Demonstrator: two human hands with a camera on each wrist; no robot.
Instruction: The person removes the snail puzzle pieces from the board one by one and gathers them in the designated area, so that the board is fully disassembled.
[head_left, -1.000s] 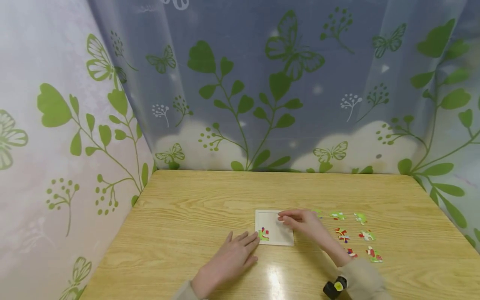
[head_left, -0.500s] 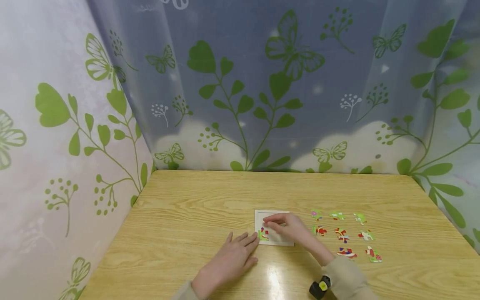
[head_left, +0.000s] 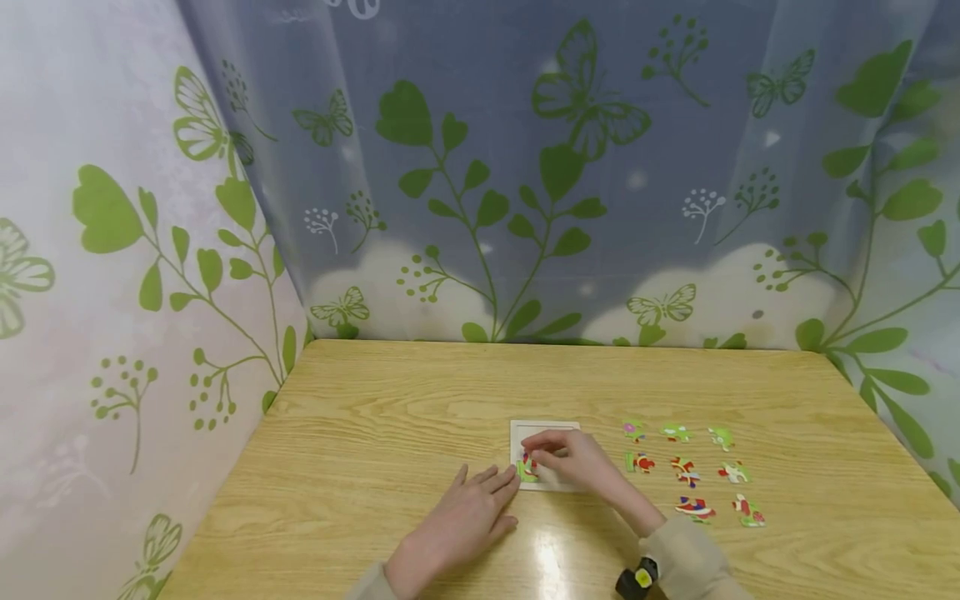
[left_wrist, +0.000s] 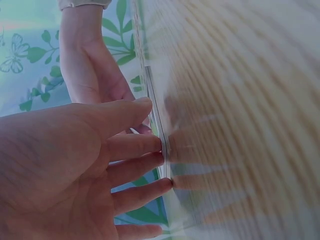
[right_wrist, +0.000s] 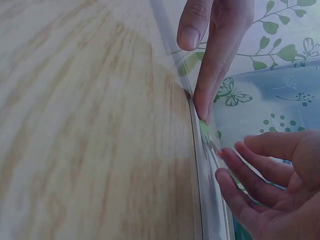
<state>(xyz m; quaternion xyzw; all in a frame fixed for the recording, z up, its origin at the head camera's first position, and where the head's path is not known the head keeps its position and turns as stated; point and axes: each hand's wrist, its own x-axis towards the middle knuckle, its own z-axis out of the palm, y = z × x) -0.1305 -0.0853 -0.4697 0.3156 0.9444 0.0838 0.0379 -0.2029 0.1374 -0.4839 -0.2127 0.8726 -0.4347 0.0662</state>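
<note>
A small jigsaw puzzle piece, green with red and white, lies at the near left corner of a white puzzle tray. With its thumb and a fingertip, my right hand pinches this piece at its far edge. The right wrist view has the piece slightly tilted against the tray, fingertips right at its edge. My left hand lies palm down at the tray's left side, fingers spread and straight. Its fingertips touch the tray rim in the left wrist view. My right hand covers the tray's right part.
Several loose puzzle pieces lie in rows on the wooden table, right of the tray. A patterned curtain hangs behind the table's far edge. A black wrist device sits on my right wrist.
My right hand has moved left and nearer across the tray, from its right side to the corner piece. Loose pieces it hid now show. My left hand has stayed in place.
</note>
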